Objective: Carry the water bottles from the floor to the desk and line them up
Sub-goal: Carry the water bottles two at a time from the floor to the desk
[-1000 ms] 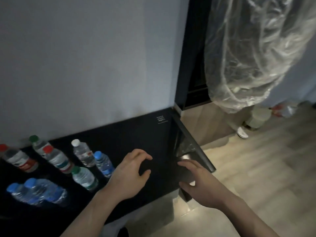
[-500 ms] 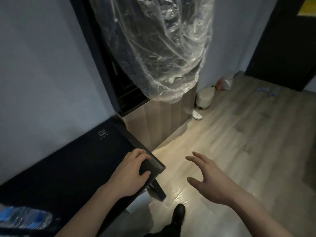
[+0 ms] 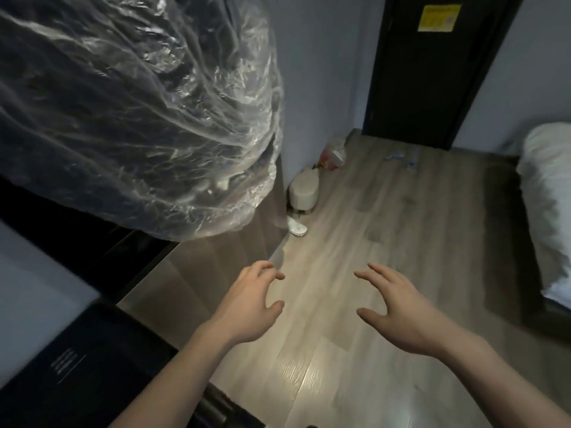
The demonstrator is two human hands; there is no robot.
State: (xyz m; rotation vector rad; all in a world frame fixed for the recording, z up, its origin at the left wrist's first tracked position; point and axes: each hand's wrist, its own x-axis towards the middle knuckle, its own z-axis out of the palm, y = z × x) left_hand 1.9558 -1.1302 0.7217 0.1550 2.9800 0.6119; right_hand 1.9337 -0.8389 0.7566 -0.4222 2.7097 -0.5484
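Desk (image 3: 102,359): black, cut off lower left | left hand (image 3: 247,307), right hand (image 3: 398,307): fingers spread loosely, empty, above floor (image 3: 386,230) | water bottles (image 3: 401,156): small, blurred, lying near dark door (image 3: 432,72)

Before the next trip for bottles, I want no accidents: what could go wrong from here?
1. The bottles lie far off by the dark door, blurred in dim light, so one may be missed.
2. The hanging plastic cover sits at head height and could be brushed.
3. Both hands, left hand and right hand, are empty; grabbing too many at once may cause a drop.
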